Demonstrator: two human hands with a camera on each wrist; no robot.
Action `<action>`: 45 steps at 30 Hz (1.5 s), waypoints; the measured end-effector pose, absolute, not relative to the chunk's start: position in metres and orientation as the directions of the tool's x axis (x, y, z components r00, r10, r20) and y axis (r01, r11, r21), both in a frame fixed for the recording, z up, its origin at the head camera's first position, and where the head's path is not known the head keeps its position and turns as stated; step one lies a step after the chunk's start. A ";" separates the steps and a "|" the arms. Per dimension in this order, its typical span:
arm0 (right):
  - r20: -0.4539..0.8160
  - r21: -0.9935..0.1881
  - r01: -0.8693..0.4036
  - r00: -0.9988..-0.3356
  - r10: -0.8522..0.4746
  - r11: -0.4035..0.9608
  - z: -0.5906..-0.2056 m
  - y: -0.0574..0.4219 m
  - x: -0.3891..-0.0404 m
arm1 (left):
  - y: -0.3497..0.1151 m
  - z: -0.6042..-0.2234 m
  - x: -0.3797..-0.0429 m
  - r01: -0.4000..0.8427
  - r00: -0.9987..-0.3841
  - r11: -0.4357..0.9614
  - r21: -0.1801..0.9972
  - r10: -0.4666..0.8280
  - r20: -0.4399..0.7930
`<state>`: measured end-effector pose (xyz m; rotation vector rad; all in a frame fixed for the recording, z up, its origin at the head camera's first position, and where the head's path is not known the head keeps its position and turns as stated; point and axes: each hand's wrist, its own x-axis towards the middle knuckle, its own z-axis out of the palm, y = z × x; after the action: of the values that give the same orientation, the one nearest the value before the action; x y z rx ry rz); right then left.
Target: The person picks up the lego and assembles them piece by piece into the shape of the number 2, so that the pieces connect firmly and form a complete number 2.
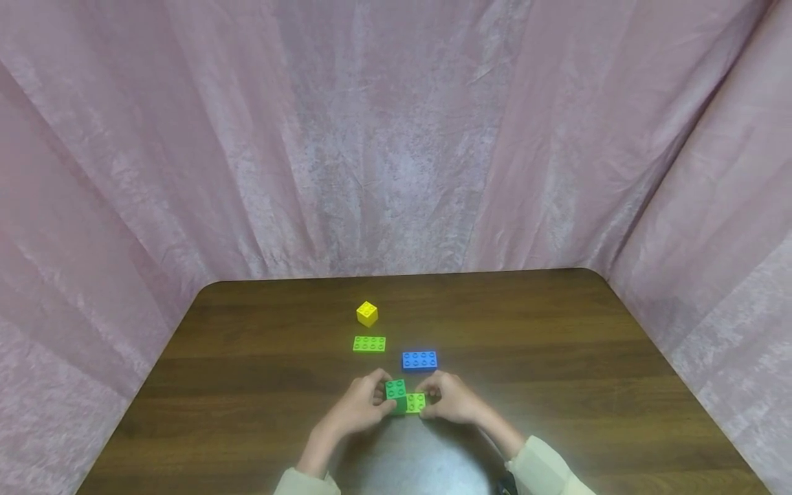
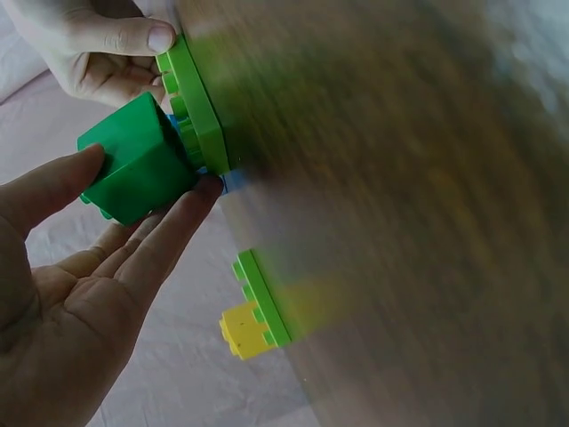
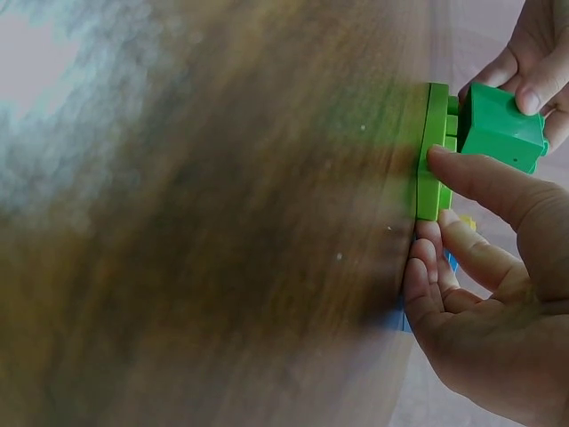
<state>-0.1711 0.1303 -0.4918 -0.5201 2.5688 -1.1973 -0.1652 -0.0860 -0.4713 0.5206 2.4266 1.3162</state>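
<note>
Near lime plate: this lime plate [image 1: 416,403] lies on the wooden table [image 1: 247,385] between your hands; its right-end studs are bare.
Left hand: your left hand [image 1: 361,402], at the plate's left, grips the dark green block [image 1: 396,393] between thumb and fingers.
Right hand: your right hand [image 1: 452,399] pinches the plate's right end.
Green block: over the plate's left end, tilted in the left wrist view, so probably lined up but not yet pressed home; whether it touches the studs, you cannot tell.
Blue brick: the blue brick [image 1: 419,361] sits loose, just beyond the plate.
Far pieces: a second lime strip [image 1: 369,344] and, farther, a yellow cube [image 1: 367,314] lie beyond-left of the plate, seemingly unjoined.
</note>
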 end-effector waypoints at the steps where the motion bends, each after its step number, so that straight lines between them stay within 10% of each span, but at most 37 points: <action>1: -0.083 -0.775 -0.209 -0.902 -0.423 0.596 -0.492 0.130 -0.171 | -0.086 -0.472 -0.166 0.158 -0.878 0.505 0.848 0.464 -0.113; 45: -0.097 -0.789 -0.187 -0.903 -0.419 0.586 -0.493 0.131 -0.172 | -0.085 -0.472 -0.171 0.201 -0.849 0.529 0.824 0.514 -0.123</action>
<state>-0.1725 0.1311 -0.4930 -0.4987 2.5448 -1.2188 -0.1710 -0.0848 -0.4723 0.5904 2.4205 1.2387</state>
